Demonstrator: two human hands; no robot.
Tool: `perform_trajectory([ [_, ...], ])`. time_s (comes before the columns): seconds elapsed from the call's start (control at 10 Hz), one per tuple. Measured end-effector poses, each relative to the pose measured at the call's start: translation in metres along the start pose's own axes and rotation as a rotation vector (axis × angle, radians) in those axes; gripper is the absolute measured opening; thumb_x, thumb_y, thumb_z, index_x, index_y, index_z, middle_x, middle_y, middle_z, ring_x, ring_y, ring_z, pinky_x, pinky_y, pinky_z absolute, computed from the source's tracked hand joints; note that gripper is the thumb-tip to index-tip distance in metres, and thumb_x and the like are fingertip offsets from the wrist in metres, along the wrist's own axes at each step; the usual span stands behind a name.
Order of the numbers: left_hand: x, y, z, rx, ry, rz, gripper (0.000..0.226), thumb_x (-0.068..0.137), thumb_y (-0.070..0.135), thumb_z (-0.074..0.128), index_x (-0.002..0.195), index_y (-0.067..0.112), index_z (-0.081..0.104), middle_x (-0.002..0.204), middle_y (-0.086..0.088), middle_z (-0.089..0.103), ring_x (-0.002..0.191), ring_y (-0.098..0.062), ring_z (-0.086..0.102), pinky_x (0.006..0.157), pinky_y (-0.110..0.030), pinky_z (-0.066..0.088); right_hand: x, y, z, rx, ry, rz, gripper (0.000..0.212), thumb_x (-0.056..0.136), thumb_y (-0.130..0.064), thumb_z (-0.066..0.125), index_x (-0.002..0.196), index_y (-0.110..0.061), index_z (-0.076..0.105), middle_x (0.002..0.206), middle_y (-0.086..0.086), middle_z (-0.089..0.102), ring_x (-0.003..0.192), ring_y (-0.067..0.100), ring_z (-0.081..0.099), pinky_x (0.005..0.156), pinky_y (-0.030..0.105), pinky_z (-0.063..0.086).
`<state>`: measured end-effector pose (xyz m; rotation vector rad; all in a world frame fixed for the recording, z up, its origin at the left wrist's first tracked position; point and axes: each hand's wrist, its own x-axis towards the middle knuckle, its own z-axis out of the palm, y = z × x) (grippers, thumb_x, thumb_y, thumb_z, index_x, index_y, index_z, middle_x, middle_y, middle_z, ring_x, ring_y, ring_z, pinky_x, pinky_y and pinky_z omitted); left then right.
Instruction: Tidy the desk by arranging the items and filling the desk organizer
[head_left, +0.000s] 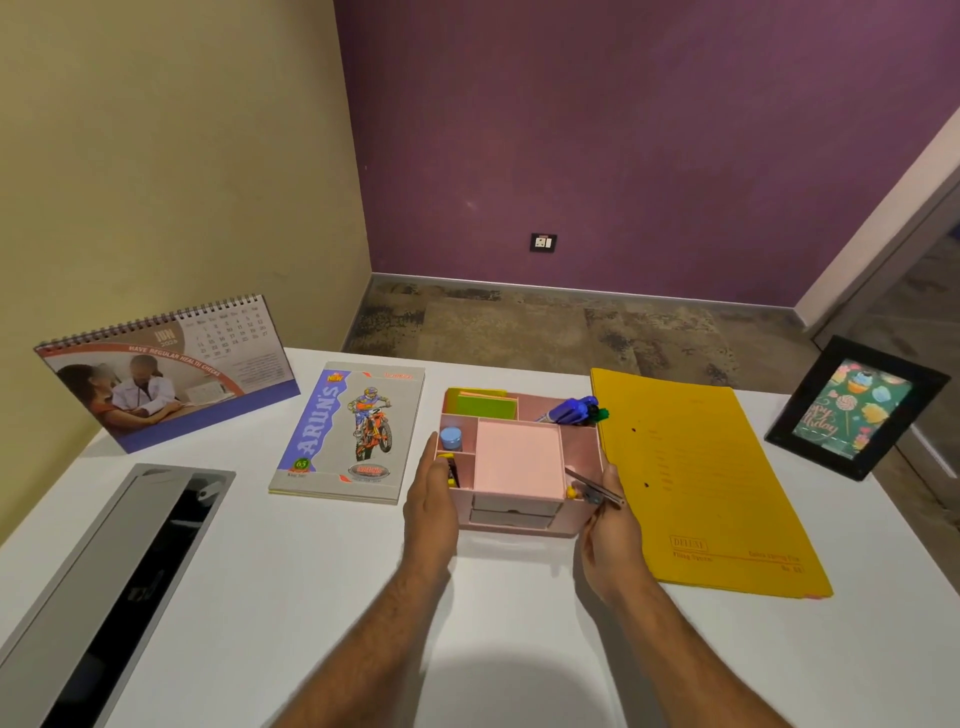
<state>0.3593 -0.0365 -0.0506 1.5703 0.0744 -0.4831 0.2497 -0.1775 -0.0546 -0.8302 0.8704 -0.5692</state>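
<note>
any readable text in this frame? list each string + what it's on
"ARUN'S", "NEW", "65": notebook cover; its red logos are too blurred.
"JUN", "HAVE REGULAR HEALTH CHECKS": desk calendar; year and date grid too small.
"DELUXE": yellow file folder; other print unreadable.
Photo frame: cursive script, partly hidden, apparently "Birthday".
Pink organizer: none.

Two bare forearms are showing from the near edge of the picture, each ending in a hand. Both arms are uncovered as far as they are showing: no sleeve or cuff is reaching into view. The forearms are showing fine dark hair along their length. The left hand (430, 512) and the right hand (612, 540) are wearing nothing that can be made out. The fingers are looking slim.
</note>
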Motion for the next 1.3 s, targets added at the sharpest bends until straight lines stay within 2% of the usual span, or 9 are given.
perform_trajectory([
  [0.4, 0.071, 0.009, 0.028, 0.034, -0.045, 0.052, 0.036, 0.095, 0.066, 0.037, 0.126, 0.055, 0.052, 0.127, 0.009, 0.065, 0.117, -0.017, 0.060, 0.102, -0.052, 0.048, 0.071, 0.000, 0.026, -0.031, 0.023, -0.017, 0.033, 0.102, -0.043, 0.033, 0.116, -0.031, 0.060, 0.082, -0.017, 0.075, 0.073, 0.002, 0.072, 0.054, 0.020, 0.056],
  [0.6, 0.080, 0.005, 0.032, 0.006, -0.034, 0.034, 0.017, 0.095, 0.063, 0.040, 0.106, 0.071, 0.051, 0.127, 0.006, 0.065, 0.117, -0.020, 0.061, 0.102, -0.054, 0.048, 0.085, 0.003, 0.029, -0.080, 0.042, -0.043, 0.031, 0.100, -0.046, 0.036, 0.116, -0.035, 0.060, 0.092, -0.013, 0.074, 0.086, 0.010, 0.069, 0.067, 0.029, 0.054],
  [0.7, 0.078, 0.010, 0.033, -0.006, -0.024, 0.030, 0.018, 0.099, 0.055, 0.041, 0.110, 0.065, 0.051, 0.131, 0.003, 0.062, 0.119, -0.021, 0.059, 0.103, -0.052, 0.047, 0.090, 0.003, 0.028, -0.098, 0.055, -0.030, 0.035, 0.099, -0.048, 0.036, 0.121, -0.032, 0.058, 0.100, -0.008, 0.070, 0.091, 0.014, 0.066, 0.071, 0.032, 0.052],
  [0.8, 0.078, 0.010, 0.030, -0.014, -0.065, 0.044, 0.029, 0.100, 0.055, 0.040, 0.126, 0.052, 0.052, 0.134, 0.004, 0.060, 0.121, -0.020, 0.058, 0.104, -0.053, 0.046, 0.089, 0.003, 0.029, -0.132, 0.063, -0.016, 0.040, 0.098, -0.053, 0.034, 0.124, -0.032, 0.057, 0.104, -0.006, 0.070, 0.096, 0.016, 0.065, 0.077, 0.035, 0.053],
  [0.9, 0.080, 0.005, 0.025, 0.022, -0.133, 0.100, 0.045, 0.098, 0.060, 0.037, 0.141, 0.048, 0.041, 0.147, 0.009, 0.048, 0.133, -0.017, 0.048, 0.111, -0.047, 0.040, 0.084, -0.001, 0.028, -0.193, 0.054, -0.018, 0.040, 0.097, -0.056, 0.031, 0.121, -0.039, 0.056, 0.111, -0.007, 0.068, 0.100, 0.014, 0.063, 0.087, 0.040, 0.049],
  [1.0, 0.077, 0.003, 0.019, 0.106, -0.136, 0.121, 0.057, 0.095, 0.065, 0.034, 0.149, 0.047, 0.029, 0.157, 0.012, 0.031, 0.143, -0.013, 0.032, 0.113, -0.034, 0.030, 0.077, -0.002, 0.026, -0.189, 0.058, -0.022, 0.035, 0.099, -0.052, 0.030, 0.121, -0.040, 0.054, 0.111, -0.011, 0.065, 0.098, 0.009, 0.060, 0.085, 0.035, 0.046],
  [1.1, 0.069, 0.001, 0.010, 0.165, -0.129, 0.133, 0.065, 0.090, 0.072, 0.033, 0.150, 0.049, 0.023, 0.159, 0.013, 0.025, 0.144, -0.012, 0.029, 0.111, -0.036, 0.035, 0.062, -0.002, 0.021, -0.186, 0.064, -0.070, 0.046, 0.100, -0.050, 0.025, 0.141, -0.037, 0.041, 0.143, -0.006, 0.049, 0.130, 0.017, 0.046, 0.109, 0.040, 0.035],
  [1.2, 0.060, 0.002, 0.004, 0.205, -0.125, 0.115, 0.066, 0.090, 0.069, 0.032, 0.150, 0.043, 0.027, 0.158, 0.011, 0.029, 0.142, -0.014, 0.033, 0.112, -0.037, 0.036, 0.051, 0.000, 0.015, -0.184, 0.074, -0.092, 0.051, 0.099, -0.054, 0.023, 0.145, -0.035, 0.035, 0.151, -0.001, 0.040, 0.140, 0.018, 0.035, 0.118, 0.043, 0.021],
  [1.3, 0.037, -0.010, -0.006, 0.324, -0.150, 0.098, 0.067, 0.091, 0.066, 0.034, 0.150, 0.034, 0.032, 0.154, 0.007, 0.039, 0.139, -0.017, 0.038, 0.115, -0.039, 0.033, 0.027, 0.015, 0.001, -0.203, 0.100, -0.100, 0.055, 0.099, -0.054, 0.024, 0.146, -0.029, 0.035, 0.151, 0.003, 0.041, 0.139, 0.020, 0.037, 0.118, 0.043, 0.021],
])
